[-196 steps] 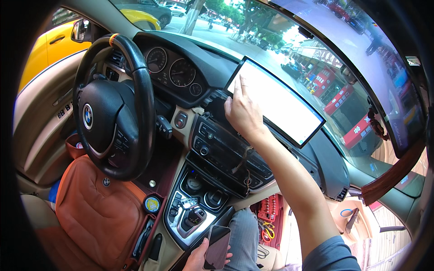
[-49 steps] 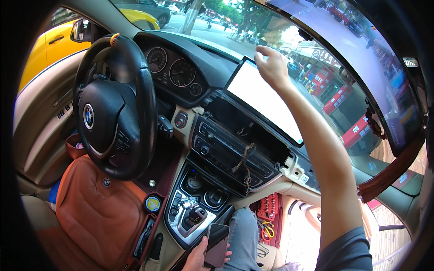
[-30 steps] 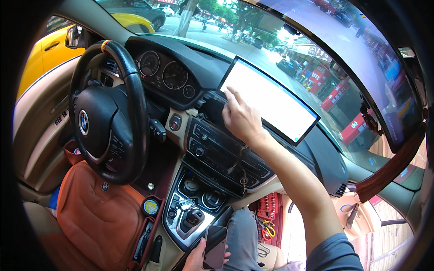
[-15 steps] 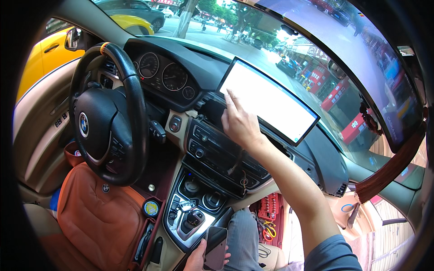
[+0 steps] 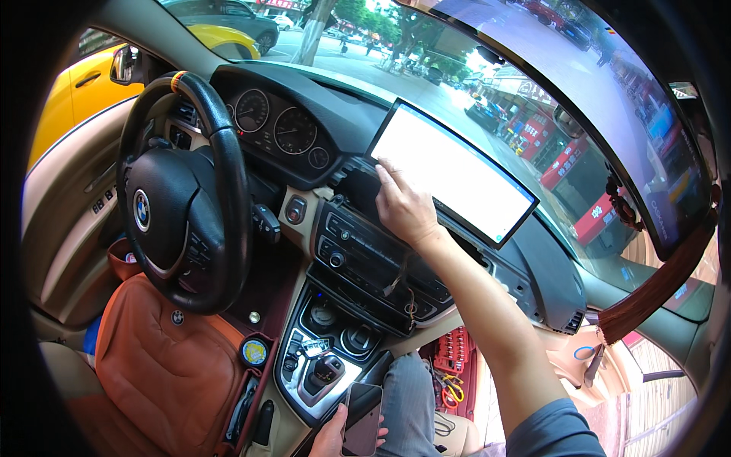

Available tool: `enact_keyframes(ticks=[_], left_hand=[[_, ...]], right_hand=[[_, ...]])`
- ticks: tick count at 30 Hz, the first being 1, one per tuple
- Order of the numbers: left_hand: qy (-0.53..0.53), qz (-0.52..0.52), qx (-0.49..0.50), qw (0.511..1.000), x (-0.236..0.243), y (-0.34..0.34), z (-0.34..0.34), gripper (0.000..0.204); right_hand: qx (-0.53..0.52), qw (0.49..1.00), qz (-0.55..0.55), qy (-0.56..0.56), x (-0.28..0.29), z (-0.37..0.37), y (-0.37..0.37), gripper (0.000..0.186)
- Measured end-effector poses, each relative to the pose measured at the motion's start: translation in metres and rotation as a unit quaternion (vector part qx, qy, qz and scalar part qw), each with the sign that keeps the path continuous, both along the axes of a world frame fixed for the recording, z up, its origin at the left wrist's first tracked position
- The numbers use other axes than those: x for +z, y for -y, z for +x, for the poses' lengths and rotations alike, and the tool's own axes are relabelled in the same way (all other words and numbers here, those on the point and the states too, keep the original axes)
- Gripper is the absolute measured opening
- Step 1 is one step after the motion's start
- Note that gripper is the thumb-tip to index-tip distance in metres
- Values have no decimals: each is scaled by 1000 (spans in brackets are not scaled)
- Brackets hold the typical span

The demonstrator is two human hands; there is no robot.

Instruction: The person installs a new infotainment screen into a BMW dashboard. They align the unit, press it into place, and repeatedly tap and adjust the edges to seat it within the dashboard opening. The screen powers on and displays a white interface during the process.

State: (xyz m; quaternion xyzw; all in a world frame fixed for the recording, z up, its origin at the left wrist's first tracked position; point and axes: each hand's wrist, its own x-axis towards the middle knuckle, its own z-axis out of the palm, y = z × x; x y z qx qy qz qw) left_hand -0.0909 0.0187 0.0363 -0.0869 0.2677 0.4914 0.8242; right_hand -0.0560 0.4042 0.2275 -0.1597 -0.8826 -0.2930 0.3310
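Observation:
My right hand reaches up to a wide tablet-like display with a bright, nearly blank white picture. The fingertips are at the lower left part of the display; one or two fingers point forward and the others bend under. Nothing shows in this hand. At the bottom, my left hand is wrapped round a dark smartphone, its thumb on one side and fingertips on the other. The display stands on the dashboard above a panel of buttons and knobs. A loose wire hangs in front of that panel.
A steering wheel and an orange-brown seat cushion are on the left. The gear lever rises from the console beside my leg. A red tool set and pliers with coloured handles lie beyond it. A brown tassel hangs at right.
My right hand has shifted slightly down along the display's left part, with its fingers more bent. My left hand and the smartphone have stayed in place.

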Motion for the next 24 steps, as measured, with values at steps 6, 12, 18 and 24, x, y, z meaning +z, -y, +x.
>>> enact_keyframes(ticks=[6,12,18,24], left_hand=[[7,-8,-3,1000,-1,0,1,63],[13,4,3,1000,-1,1,0,62],[4,-2,-1,1000,1,0,-1,63],[10,-17,-3,1000,2,-1,-2,64]], right_hand=[[-14,999,5,-33,-4,-3,-2,44],[-67,996,32,-40,-3,-10,-2,48],[-112,992,28,-44,-5,-17,-1,49],[-35,997,47,-46,-7,-10,1,48]])
